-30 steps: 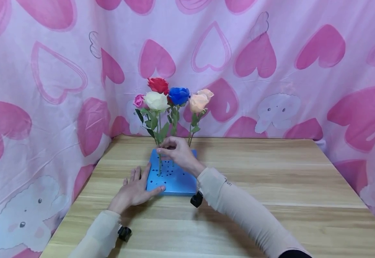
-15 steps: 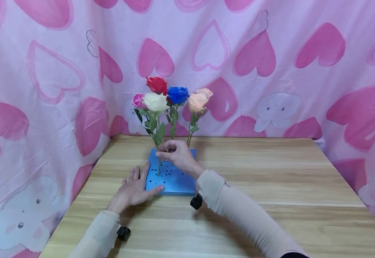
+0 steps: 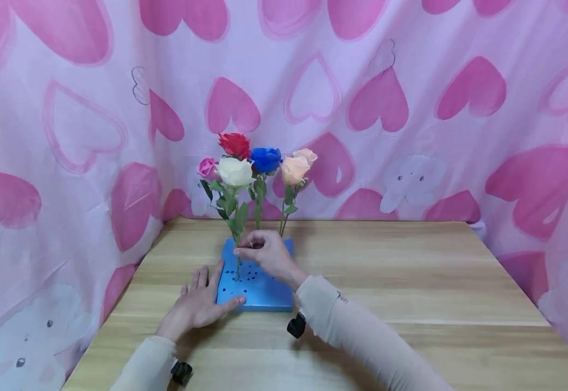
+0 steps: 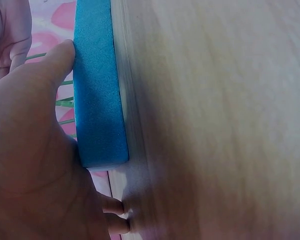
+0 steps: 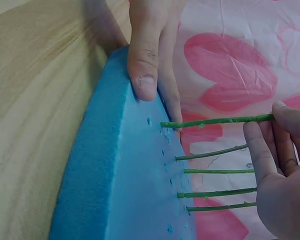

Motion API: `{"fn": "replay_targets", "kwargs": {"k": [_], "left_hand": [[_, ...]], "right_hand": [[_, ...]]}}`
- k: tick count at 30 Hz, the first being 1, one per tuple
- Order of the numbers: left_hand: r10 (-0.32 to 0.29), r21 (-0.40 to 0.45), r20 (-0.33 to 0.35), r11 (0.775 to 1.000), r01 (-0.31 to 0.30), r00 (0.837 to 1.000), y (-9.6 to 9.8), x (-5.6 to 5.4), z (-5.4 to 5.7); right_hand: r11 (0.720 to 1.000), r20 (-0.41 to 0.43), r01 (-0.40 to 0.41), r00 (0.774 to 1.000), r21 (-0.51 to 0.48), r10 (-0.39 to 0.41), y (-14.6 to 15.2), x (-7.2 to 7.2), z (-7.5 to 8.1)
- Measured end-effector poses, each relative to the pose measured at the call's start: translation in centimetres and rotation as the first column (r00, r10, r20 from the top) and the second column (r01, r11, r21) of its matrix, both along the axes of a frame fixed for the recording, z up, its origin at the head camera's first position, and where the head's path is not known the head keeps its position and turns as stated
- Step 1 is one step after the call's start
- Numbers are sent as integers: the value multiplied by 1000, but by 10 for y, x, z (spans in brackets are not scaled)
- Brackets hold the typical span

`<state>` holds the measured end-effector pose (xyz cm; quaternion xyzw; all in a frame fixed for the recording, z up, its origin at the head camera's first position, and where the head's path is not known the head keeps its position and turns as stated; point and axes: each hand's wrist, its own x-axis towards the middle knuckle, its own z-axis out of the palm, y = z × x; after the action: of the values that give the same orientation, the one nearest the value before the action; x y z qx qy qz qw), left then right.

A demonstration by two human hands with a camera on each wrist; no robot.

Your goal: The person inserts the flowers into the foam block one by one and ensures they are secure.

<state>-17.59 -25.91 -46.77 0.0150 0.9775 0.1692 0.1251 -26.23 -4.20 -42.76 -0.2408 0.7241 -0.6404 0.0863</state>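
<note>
A blue foam block [image 3: 266, 297] pierced with several small holes lies on the table. My right hand [image 3: 270, 256] pinches the green stem [image 5: 225, 120] of a white artificial rose [image 3: 235, 172] between thumb and fingertips. The stem stands upright, its lower end at the block's top face; how deep it sits cannot be told. My left hand [image 3: 197, 305] rests against the block's left side with fingers straight, its thumb [image 5: 144, 75] lying on the top near the front corner. Behind the white rose stand a pink rose [image 3: 208, 168], a red rose [image 3: 235, 145], a blue rose [image 3: 266, 160] and peach roses [image 3: 295, 170].
The wooden table [image 3: 386, 288] extends right and in front of the block. A pink heart-patterned cloth [image 3: 313, 92] hangs along the back and sides. Other green stems [image 5: 217, 193] rise from the block close to my right hand.
The head view has tilted slightly upward, so everything appears lower in it. Both hands, the white rose and the block keep about the same places relative to each other.
</note>
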Motion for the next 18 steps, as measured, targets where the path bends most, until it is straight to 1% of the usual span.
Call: {"fn": "replay_targets", "kwargs": {"k": [6, 11, 15, 18], "left_hand": [[12, 14, 7, 1000, -12, 1000, 2, 0, -1], [15, 14, 7, 1000, -15, 1000, 2, -1, -1], [12, 9, 5, 1000, -12, 1000, 1, 1, -1], [6, 14, -9, 1000, -6, 1000, 1, 2, -1]], "right_hand": [[1000, 34, 3, 999, -24, -3, -1, 5, -6], [1000, 4, 28, 1000, -12, -28, -3, 8, -9], [999, -15, 32, 999, 3, -32, -5, 12, -10], [999, -16, 40, 999, 1, -40, -6, 14, -10]]}}
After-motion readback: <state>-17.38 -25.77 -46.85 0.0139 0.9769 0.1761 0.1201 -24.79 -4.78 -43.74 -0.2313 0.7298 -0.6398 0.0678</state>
